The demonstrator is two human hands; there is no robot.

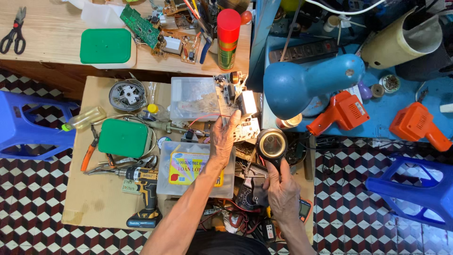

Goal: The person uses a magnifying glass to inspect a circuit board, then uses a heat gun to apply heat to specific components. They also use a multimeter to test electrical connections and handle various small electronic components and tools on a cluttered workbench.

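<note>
My left hand reaches forward and grips a white circuit board by its near edge, above a clear plastic box. My right hand holds the black handle of a round magnifying glass, whose lens sits just right of the board. A red wire runs from the board toward the left. Under my left forearm lies a clear lidded box with a yellow label.
A cordless drill, orange-handled pliers and a green-lidded box lie on the cardboard at left. A blue desk lamp, two orange tools and a red-capped spray can stand beyond. Blue stools flank the work area.
</note>
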